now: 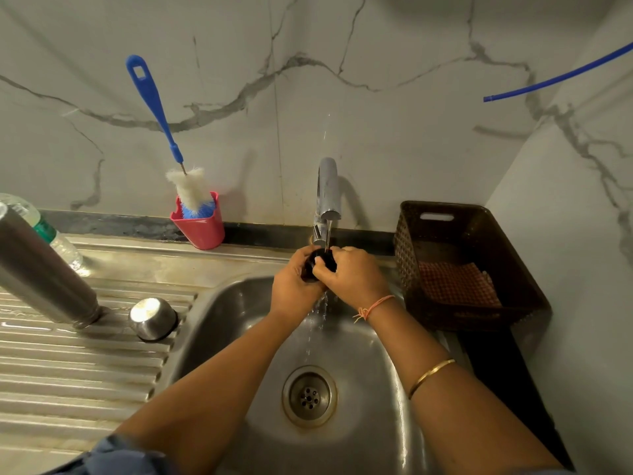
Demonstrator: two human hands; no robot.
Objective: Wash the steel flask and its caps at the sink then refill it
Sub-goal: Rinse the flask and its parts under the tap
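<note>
left hand (pixel 294 286): curled around a small black cap (pixel 317 262) from the left, fingers wrapped on its side; over the sink (pixel 219 323) basin
right hand (pixel 352 275): closed on the same black cap from the right, fingertips pressed on its top and front; orange thread on the wrist, gold bangle further up the forearm
black cap: held between both hands directly under the tap (pixel 327 197) spout; mostly hidden by the fingers, shape details not readable
water: thin stream runs from the spout onto the cap, falls on below the hands toward the drain (pixel 309 396)
steel flask (pixel 41 269): stands on the ribbed drainboard (pixel 75 365) left of the basin, appears tilted in the wide-angle view; which end is down I cannot tell
steel cap (pixel 153 318): dome up on the drainboard, just right of the flask foot, near the basin edge
plastic bottle (pixel 51 234): clear, green label, behind the flask, partly hidden by it
bottle brush (pixel 150 108): blue handle, white bristles, head down in a red cup (pixel 202 231) on the back ledge, left of the tap
brown basket (pixel 469 265): on the bench right of the sink; checked cloth (pixel 459 282) inside on its floor
blue tube (pixel 561 75): enters from the upper right, open end hanging free in front of the marble wall
</note>
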